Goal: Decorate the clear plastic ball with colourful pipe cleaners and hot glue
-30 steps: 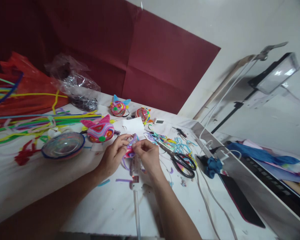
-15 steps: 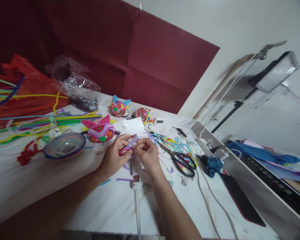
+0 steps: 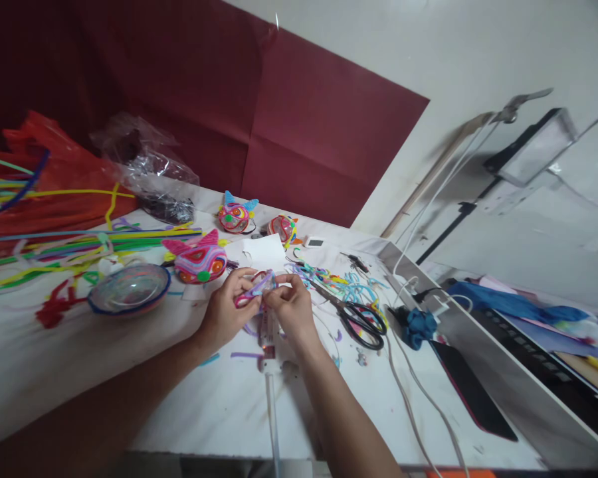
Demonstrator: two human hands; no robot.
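My left hand (image 3: pixel 229 304) is closed around a small clear craft piece (image 3: pixel 259 287) edged with pink and purple pipe cleaner. Thumb and fingertips of my right hand (image 3: pixel 290 302) pinch the same piece at its right side; the exact contact is hidden by the fingers. Beneath both hands a hot glue gun (image 3: pixel 269 335) lies on the table, a long glue stick (image 3: pixel 273 415) running from its end toward me. A purple pipe-cleaner strip (image 3: pixel 246 355) lies just left of it. Black-handled scissors (image 3: pixel 361 324) rest to the right of my right hand.
Finished-looking pipe-cleaner animal heads, one pink-eared (image 3: pixel 199 257) and one blue-eared (image 3: pixel 235 214), stand behind. A clear bowl (image 3: pixel 129 291) with a blue rim sits left, near bundled pipe cleaners (image 3: pixel 144 240). Cut scraps (image 3: pixel 343 285), cables (image 3: pixel 403 392) and a dark phone (image 3: pixel 473 392) occupy the right.
The craft piece has turned slightly in my hands, showing more of its purple edge. Both hands keep their hold, and the view has shifted a little.
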